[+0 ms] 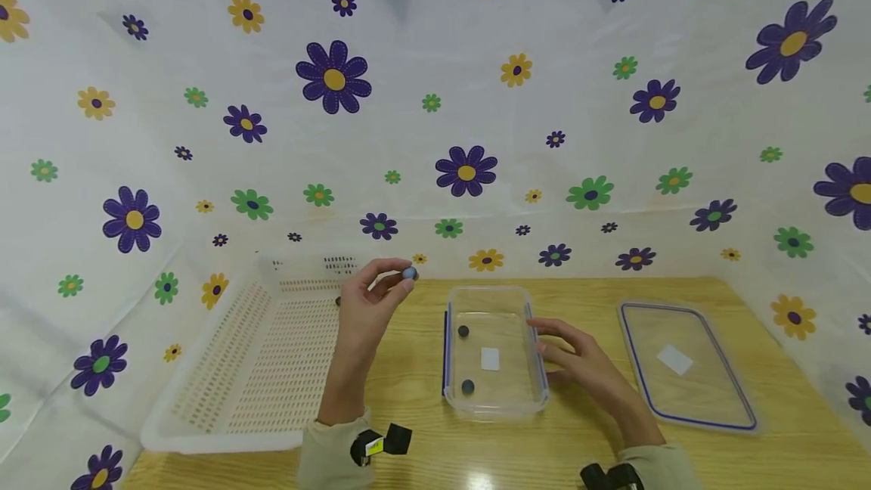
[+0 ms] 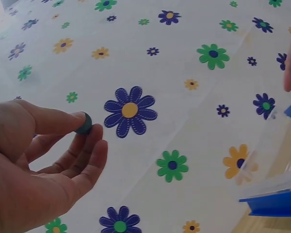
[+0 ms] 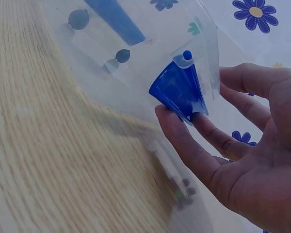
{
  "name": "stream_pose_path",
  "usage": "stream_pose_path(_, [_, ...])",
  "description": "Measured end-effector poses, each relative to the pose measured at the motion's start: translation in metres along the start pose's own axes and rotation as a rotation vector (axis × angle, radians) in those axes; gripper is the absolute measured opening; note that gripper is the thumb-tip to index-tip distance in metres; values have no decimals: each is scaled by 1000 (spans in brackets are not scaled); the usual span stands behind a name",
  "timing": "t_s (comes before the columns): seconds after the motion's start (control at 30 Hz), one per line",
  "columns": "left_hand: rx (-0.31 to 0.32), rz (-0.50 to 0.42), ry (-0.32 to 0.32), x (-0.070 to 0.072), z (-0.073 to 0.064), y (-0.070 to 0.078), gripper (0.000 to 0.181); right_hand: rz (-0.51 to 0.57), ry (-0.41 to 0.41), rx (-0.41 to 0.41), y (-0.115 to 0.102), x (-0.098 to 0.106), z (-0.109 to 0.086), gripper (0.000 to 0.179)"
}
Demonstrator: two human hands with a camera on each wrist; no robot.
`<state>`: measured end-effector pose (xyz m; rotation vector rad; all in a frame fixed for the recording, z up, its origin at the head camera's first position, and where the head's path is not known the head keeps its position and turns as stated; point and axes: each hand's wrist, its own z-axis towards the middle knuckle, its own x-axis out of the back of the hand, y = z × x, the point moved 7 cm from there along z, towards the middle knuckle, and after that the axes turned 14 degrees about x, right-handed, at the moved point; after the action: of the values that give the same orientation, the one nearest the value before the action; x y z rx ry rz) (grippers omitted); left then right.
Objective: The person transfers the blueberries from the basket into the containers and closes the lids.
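My left hand (image 1: 367,305) is raised between the white basket and the clear container, pinching a small blue-grey ball (image 1: 410,273) between thumb and fingertips. In the left wrist view the same ball (image 2: 84,124) looks dark teal. My right hand (image 1: 578,358) touches the right side of the clear plastic container (image 1: 500,414). Up close in the right wrist view, its loosely bent fingers (image 3: 184,143) rest around a blue latch (image 3: 177,90). Two dark balls lie inside the container, one ball (image 1: 463,331) toward the back and another ball (image 1: 468,386) toward the front.
A white perforated basket (image 1: 258,369) stands to the left, with a small dark object (image 1: 338,301) partly hidden behind my left hand. On the right lies a clear lid (image 1: 694,376) with a blue seal. A flowered cloth (image 1: 408,127) hangs behind the wooden table (image 1: 585,429).
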<state>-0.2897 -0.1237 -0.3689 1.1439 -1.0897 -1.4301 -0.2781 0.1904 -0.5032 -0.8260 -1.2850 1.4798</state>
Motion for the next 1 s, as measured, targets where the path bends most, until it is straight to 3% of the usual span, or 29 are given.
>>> stream_pose_path(0.4, [24,-71,31,-22,4,-26,22,-10,-4,-5,0,-2,0,52])
stream_pose_path(0.67, [33,-129,33,-47,9,-58,23,-9,1,-11,-1,0,-1,52])
stream_pose_path(1.0, [89,-124,12,-62,11,-93,22,-1,2,-10,0,0,0,52])
